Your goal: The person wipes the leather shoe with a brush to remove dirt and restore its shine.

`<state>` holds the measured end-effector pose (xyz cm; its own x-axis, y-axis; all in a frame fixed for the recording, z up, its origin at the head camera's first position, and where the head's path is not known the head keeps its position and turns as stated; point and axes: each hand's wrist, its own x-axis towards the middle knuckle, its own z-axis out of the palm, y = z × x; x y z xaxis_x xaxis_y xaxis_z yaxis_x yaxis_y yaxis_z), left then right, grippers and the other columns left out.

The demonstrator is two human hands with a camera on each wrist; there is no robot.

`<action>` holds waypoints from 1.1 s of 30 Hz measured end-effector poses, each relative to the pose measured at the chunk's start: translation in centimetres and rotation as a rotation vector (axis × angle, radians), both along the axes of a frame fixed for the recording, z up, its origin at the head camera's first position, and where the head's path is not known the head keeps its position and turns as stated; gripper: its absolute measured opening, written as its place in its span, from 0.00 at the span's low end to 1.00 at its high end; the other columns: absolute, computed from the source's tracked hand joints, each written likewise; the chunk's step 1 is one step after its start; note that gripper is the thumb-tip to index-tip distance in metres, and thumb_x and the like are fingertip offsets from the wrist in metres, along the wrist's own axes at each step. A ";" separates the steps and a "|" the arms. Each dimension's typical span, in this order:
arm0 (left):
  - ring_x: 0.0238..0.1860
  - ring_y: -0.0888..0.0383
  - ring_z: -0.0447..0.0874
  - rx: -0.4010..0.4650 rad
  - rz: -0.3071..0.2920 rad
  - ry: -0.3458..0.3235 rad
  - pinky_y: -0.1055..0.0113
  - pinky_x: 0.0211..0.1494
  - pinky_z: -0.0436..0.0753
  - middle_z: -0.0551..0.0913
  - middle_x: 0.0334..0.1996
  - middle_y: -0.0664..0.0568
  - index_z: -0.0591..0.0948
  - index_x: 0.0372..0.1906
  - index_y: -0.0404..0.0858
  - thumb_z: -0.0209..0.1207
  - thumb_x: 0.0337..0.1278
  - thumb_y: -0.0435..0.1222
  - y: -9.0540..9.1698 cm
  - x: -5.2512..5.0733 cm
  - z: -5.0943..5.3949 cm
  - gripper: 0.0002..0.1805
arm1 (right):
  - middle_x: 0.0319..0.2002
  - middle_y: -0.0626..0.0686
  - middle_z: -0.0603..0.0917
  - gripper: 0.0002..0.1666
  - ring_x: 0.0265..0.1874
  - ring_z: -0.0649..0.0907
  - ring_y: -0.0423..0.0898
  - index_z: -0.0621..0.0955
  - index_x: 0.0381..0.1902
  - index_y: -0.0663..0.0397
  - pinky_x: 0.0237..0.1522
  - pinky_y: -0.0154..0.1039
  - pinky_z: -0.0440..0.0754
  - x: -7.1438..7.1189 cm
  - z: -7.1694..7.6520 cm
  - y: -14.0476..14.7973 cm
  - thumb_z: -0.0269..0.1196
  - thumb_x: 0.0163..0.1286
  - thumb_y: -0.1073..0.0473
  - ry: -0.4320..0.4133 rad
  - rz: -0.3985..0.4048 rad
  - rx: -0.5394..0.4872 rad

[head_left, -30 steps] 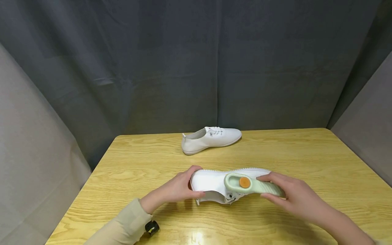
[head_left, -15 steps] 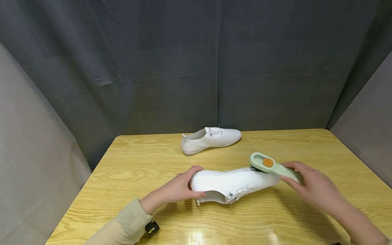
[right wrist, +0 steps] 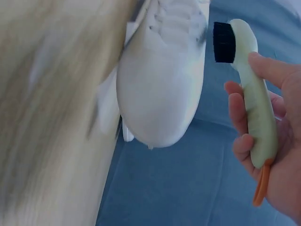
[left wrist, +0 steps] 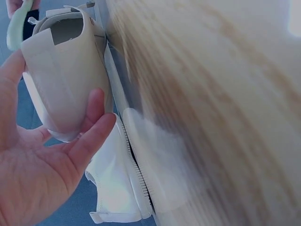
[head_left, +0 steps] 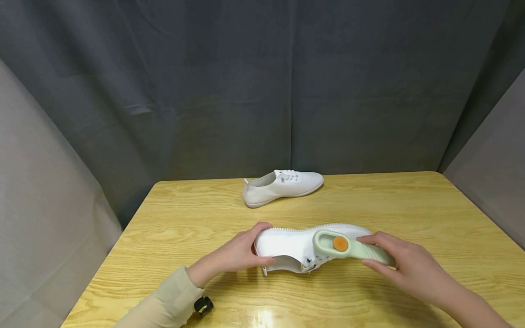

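A white lace-up shoe [head_left: 283, 243] lies tilted on its side in front of me, toe to the right. My left hand [head_left: 238, 248] grips its heel [left wrist: 68, 89], thumb on one side and fingers on the other. My right hand [head_left: 410, 266] holds a pale green shoe brush [head_left: 367, 251] by its ribbed handle. The brush head, with an orange button [head_left: 340, 243], hangs over the shoe's front half and hides part of the laces. In the right wrist view, black bristles [right wrist: 224, 42] face the shoe with a gap between.
A second white shoe [head_left: 287, 187] stands upright near the back edge of the wooden table [head_left: 184, 218]. Behind the table hangs a dark grey curtain [head_left: 225, 91], with lighter panels at both sides. An orange loop [right wrist: 262, 186] hangs from the brush handle's end.
My right hand moved the brush out to the toe's far edge, then back left and nearer, over the laces. The left hand and the gripped shoe stay in place.
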<state>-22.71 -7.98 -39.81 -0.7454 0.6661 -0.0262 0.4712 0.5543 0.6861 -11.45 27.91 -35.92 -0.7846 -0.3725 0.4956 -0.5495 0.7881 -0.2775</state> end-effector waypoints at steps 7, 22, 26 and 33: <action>0.44 0.61 0.76 -0.007 -0.011 0.008 0.68 0.43 0.76 0.77 0.52 0.52 0.64 0.68 0.46 0.69 0.50 0.53 0.0 0.0 0.0 0.42 | 0.41 0.44 0.84 0.29 0.29 0.76 0.31 0.80 0.49 0.44 0.25 0.33 0.75 -0.1 -0.7 1.0 0.77 0.49 0.61 -0.009 -0.060 0.009; 0.42 0.60 0.76 -0.013 0.009 -0.015 0.67 0.42 0.77 0.77 0.51 0.52 0.64 0.69 0.42 0.69 0.52 0.52 -0.1 0.1 0.0 0.42 | 0.32 0.48 0.80 0.19 0.23 0.68 0.34 0.79 0.49 0.52 0.22 0.34 0.64 -0.3 -1.4 6.9 0.70 0.62 0.58 -0.091 -0.291 -0.074; 0.43 0.60 0.76 -0.016 0.008 -0.017 0.67 0.42 0.76 0.77 0.51 0.52 0.64 0.69 0.42 0.69 0.51 0.52 -0.1 0.1 0.1 0.42 | 0.33 0.45 0.80 0.20 0.23 0.69 0.34 0.79 0.49 0.50 0.21 0.32 0.64 -0.1 -1.2 6.1 0.72 0.58 0.62 -0.070 -0.252 -0.122; 0.42 0.60 0.76 -0.015 0.000 -0.009 0.67 0.42 0.77 0.77 0.51 0.51 0.63 0.69 0.41 0.69 0.52 0.52 0.0 0.0 0.1 0.43 | 0.39 0.41 0.82 0.28 0.30 0.76 0.33 0.80 0.49 0.43 0.29 0.25 0.70 0.0 -1.1 2.6 0.76 0.50 0.65 -0.019 -0.096 -0.089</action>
